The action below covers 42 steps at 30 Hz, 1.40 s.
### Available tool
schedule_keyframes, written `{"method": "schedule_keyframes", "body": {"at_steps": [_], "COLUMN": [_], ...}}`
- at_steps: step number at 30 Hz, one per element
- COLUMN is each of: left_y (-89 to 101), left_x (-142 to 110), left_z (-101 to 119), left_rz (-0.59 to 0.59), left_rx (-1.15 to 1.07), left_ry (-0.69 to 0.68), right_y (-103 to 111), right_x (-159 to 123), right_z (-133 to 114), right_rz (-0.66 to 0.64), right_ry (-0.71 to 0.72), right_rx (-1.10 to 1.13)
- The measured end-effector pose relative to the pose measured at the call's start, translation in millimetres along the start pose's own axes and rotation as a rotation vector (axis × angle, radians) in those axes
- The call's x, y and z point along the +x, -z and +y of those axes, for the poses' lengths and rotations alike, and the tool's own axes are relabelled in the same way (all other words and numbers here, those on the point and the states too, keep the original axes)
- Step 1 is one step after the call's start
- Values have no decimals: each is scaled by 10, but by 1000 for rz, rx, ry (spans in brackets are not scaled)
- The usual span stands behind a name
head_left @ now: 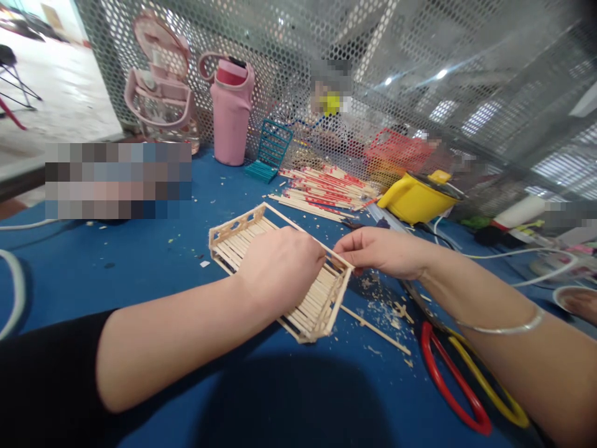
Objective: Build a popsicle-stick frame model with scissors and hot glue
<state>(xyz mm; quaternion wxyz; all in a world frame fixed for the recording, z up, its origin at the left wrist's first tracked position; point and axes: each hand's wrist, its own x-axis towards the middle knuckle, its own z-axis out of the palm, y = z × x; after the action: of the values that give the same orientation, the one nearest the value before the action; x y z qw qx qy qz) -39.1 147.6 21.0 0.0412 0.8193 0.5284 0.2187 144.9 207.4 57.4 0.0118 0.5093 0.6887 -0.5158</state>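
A shallow tray built of thin wooden sticks (228, 252) rests on the blue tabletop, with a slatted floor and low openwork sides. Over its middle, my left hand (282, 267) is curled closed, fingertips at the inside of the long far rail. What those fingers pinch, if anything, is hidden. My right hand (373, 252) is closed, thumb and fingers pinching the rail from outside near the right corner. A loose thin stick (377, 330) lies just right of the tray. Scissors with red and yellow handles (454, 379) lie partly under my right forearm.
Behind the tray lie many red-marked sticks (326, 190), a teal slatted rack (270, 149) and a yellow pot (417, 199). A pink tumbler (231, 115) and a clear pink-lidded bottle (163, 112) stand against a perforated metal screen (289, 56). Wood scraps (389, 311) litter the right; white cables cross both sides.
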Motion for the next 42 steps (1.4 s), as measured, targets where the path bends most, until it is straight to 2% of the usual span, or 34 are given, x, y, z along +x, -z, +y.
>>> {"method": "schedule_keyframes", "body": {"at_steps": [20,23,26,28,30,33,35,36,39,42], "left_y": [6,-7,41,168,378,713,822,822,658,473], "left_x": [-3,10,27,9,-47,-184,-280,-325,-455,-630], "left_z": [7,-6,-4,-5,-32,-162,-298,-371,-551,-597], "left_rz": [-21,-34,-54,-50,33,335,485,486,264,61], "left_rx": [23,59,81,64,38,17,8,-3,-128,-300], "left_ry": [5,-44,-87,-34,53,137,200,263,487,552], "right_y": [18,1,8,34,56,-19,-186,-300,-673,-886], "right_x": [-34,-29,-47,-128,-302,-717,-1016,-1147,-1410,-1492], "right_z": [43,54,51,43,50,140,263,336,549,704], "right_rz": [7,20,67,166,335,565,624,637,602,622], "right_ry": [-20,-38,-54,-44,9,94,71,27,-72,-14], "right_rx": [99,107,109,73,7,-86,-143,-180,-260,-256]}}
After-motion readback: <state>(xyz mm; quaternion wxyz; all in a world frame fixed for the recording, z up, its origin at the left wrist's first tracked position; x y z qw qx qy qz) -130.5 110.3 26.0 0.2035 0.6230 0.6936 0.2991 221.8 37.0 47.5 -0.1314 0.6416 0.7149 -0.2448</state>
